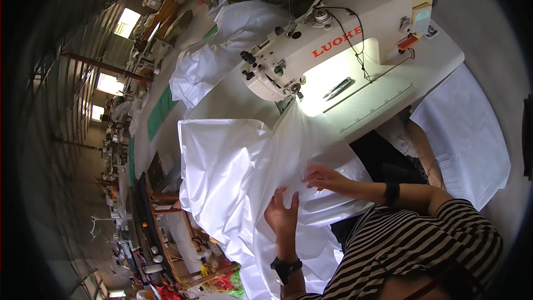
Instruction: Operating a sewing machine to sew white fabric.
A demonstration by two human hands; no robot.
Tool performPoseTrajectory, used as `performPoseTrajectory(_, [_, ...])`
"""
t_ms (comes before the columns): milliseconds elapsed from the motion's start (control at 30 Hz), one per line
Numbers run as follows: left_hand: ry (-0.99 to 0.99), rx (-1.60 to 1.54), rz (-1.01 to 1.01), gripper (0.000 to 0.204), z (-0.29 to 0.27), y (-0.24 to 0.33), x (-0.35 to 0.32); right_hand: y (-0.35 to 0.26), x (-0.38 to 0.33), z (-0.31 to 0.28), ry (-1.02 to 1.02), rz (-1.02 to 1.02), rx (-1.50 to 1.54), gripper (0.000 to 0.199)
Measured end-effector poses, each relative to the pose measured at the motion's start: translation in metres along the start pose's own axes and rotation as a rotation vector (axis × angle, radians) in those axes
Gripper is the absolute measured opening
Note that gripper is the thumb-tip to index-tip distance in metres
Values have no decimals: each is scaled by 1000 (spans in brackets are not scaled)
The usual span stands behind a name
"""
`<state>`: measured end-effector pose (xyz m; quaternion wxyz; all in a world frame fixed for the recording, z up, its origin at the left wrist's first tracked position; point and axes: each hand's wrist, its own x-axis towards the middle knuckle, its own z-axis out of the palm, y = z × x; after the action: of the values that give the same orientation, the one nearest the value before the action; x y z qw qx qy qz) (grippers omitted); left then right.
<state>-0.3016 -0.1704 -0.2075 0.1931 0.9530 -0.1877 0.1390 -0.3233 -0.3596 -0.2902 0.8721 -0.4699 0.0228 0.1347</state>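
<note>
A large sheet of shiny white fabric point(227, 172) hangs off the sewing table's near edge, one fold running up under the needle of a cream sewing machine point(338, 39). My left hand point(282, 214) grips a fold of this fabric from below, fingers curled into it. My right hand point(325, 178) rests flat on the cloth a little higher, fingertips pinching its edge. Both wrists wear dark bands. A small pair of thread snips point(337, 89) lies on the lit table under the machine arm.
The white sewing table point(388, 97) has a printed ruler along its front edge. More white fabric point(222, 50) is piled behind the machine, and a white panel point(466, 133) drapes at right. A long workshop aisle with other workstations point(150, 233) runs along the left.
</note>
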Motion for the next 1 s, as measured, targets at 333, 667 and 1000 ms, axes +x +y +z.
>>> performPoseTrajectory(333, [-253, -391, -269, 10, -3, 5, -1, -23, -53, -26, -58, -84, 71, 23])
performPoseTrajectory(667, [-554, -628, -268, 18, -2, 60, 4, -59, -80, 4, -329, -369, -832, 18])
performPoseTrajectory(1000, [-348, -35, 433, 17, -9, 78, 7, -28, -16, -20, -123, 206, 139, 60])
